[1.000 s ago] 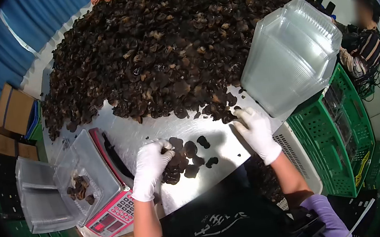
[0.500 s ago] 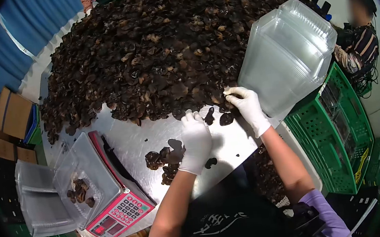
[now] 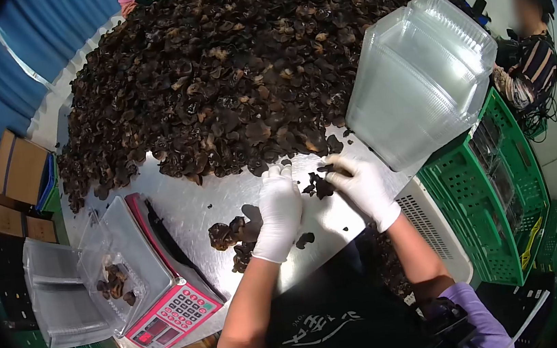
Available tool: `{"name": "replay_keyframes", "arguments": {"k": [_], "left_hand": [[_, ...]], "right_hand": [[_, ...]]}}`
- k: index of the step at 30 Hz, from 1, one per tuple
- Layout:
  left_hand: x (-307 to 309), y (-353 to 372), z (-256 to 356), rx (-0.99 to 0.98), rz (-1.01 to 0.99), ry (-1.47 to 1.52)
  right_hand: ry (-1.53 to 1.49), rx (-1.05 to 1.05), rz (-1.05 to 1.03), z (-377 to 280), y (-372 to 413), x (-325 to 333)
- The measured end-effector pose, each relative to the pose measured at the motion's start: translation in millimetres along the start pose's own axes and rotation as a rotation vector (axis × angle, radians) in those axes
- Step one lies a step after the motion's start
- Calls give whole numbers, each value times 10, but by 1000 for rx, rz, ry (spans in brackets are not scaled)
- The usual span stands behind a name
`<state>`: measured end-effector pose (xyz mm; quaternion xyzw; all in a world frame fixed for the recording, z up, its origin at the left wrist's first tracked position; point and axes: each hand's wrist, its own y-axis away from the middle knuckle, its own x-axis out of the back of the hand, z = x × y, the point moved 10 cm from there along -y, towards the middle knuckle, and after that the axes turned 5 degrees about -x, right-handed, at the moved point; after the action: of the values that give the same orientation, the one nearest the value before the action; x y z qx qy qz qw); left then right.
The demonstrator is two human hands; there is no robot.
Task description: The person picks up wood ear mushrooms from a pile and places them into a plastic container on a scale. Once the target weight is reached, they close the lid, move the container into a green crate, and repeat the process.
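Observation:
A huge heap of dark wood ear mushrooms (image 3: 226, 77) covers the metal table. My right hand (image 3: 365, 188), in a white glove, pinches a ragged dark wood ear mushroom (image 3: 320, 186) just above the tabletop. My left hand (image 3: 277, 208), also gloved, is at the near edge of the heap with its fingers drawn together; a small dark bit shows at its fingertips, and what it holds is hidden. Beside its wrist lies a small cluster of wood ear mushrooms (image 3: 228, 233). A single dark piece (image 3: 304, 240) rests to the right of that wrist.
At left, a pink scale (image 3: 174, 316) carries a clear plastic box (image 3: 130, 259) with a few mushrooms inside. Stacked clear boxes (image 3: 419, 82) stand at right, beside green crates (image 3: 487, 198) and a white basket (image 3: 432, 228). One person (image 3: 529, 56) is at right, another behind the heap.
My right hand has drawn back from the heap toward me and left, with dark mushroom at its fingertips. My left hand has shifted slightly. Mushrooms at the heap's near edge have moved.

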<state>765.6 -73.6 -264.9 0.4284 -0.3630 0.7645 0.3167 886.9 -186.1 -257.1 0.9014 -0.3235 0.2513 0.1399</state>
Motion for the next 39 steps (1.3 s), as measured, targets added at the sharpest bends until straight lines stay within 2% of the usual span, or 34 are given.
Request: {"name": "replay_keyframes", "arguments": {"k": [1,3,5,7,9,10,11,13,14,15,17,18,20,21,23,25,26,27,29,31,32,33,35,36,37,39], "left_hand": [[-38,-14,-18,-19,-7,13],[-114,-25,-15,19,-21,42],[-134,-2,48,76,-123,50],[-216,21,65,92,-143,100],[-153,16,176,44,-49,-3],[-253,28,207,55,-140,-12],[-315,49,216,57,-136,-9],[-651,154,309,-54,-307,-270],[-503,170,370,39,-210,-170],[-432,189,436,39,-208,-166],[-529,277,737,-242,-377,-447],[-631,355,806,-241,-375,-445],[-931,648,1149,-413,-358,-444],[-587,724,1335,-329,-369,179],[-378,760,1440,-271,-276,383],[-242,590,1278,-182,-177,228],[-212,528,1147,-35,-190,73],[-332,487,1006,12,-177,15],[-552,660,1083,-29,-153,32],[-665,972,1728,-354,-346,176],[-643,1126,2045,-498,-504,194],[-935,1485,2347,-729,-873,372],[-887,1432,2325,-691,-773,518],[-1027,1200,2104,-641,-592,400],[-1125,934,1852,-588,-416,282],[-606,133,1198,-212,-190,145]], "right_hand": [[228,133,6,-216,92,-70],[567,197,52,-298,217,-269],[579,142,40,-75,187,-359],[543,164,93,44,170,-231],[392,251,214,13,144,56],[285,186,212,128,94,178],[180,122,210,215,51,299],[88,57,225,560,-62,423],[-16,-38,219,553,-54,466],[-12,-38,220,528,-53,475],[177,92,252,353,-23,493],[178,94,252,329,-24,490],[-4,72,281,325,-20,534],[-4,75,278,302,-23,536],[-95,60,292,270,-6,618],[-133,77,315,140,100,727],[-230,48,298,124,141,750],[-327,24,280,111,167,771],[-232,48,266,44,227,827],[-290,29,267,50,257,863],[-289,28,270,45,287,879],[-282,30,285,37,308,913],[-266,32,312,27,352,983],[-311,36,322,38,410,1003],[-193,58,316,32,477,1039],[-314,29,326,74,574,1020]]}}
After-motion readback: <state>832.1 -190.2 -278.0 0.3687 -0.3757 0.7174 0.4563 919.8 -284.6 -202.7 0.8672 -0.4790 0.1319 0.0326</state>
